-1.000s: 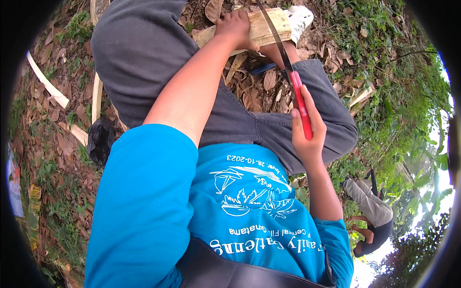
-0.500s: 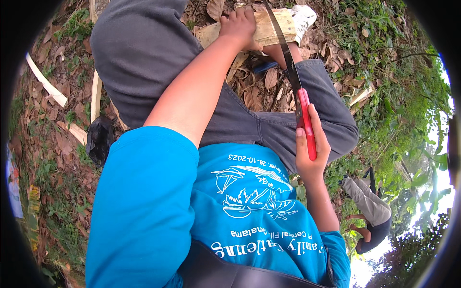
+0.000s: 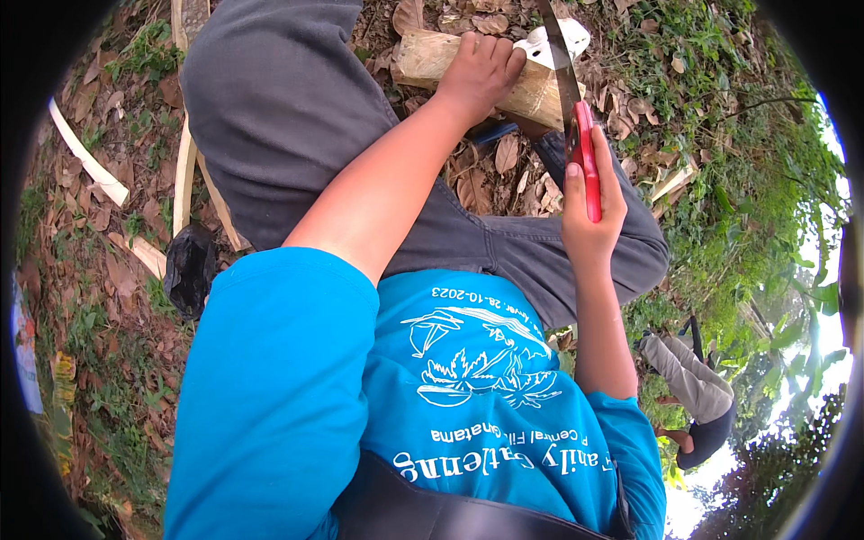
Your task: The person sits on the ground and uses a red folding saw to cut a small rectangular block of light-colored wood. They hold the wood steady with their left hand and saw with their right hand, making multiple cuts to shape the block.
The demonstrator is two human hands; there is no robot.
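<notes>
The person sits on leaf-strewn ground with a pale wood block [image 3: 542, 95] lying aslant in front of the bent legs, its right part close by a white shoe [image 3: 577, 40]. The left hand [image 3: 483, 76] is clamped over the middle of the block, fingers curled across its top. The right hand [image 3: 590, 238] is closed around the red handle [image 3: 588, 162] of a saw [image 3: 564, 65], whose dark, slightly curved blade crosses near the block's right end. Whether the teeth have bitten in cannot be told. The step in hand looks like a sawing stroke; the next move seems to call for a firm left-hand hold, a steady blade line and care near the shoe.
</notes>
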